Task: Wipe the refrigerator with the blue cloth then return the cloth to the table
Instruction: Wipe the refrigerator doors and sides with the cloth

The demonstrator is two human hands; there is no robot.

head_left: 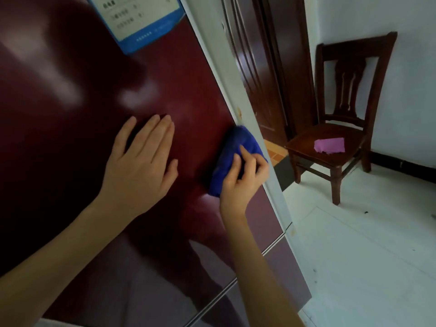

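The dark red refrigerator door [70, 86] fills the left of the head view, glossy with reflections. My right hand [243, 178] grips a bunched blue cloth [232, 152] and presses it against the door near its right edge. My left hand [141, 161] lies flat on the door with fingers spread, to the left of the cloth, holding nothing. No table is in view.
A blue and white label [139, 17] is stuck high on the door. The fridge's grey side panel [250, 128] runs along the right edge. A wooden chair [339, 128] with a purple cloth [329, 145] on its seat stands by the white wall. A dark wooden door [266, 67] is behind.
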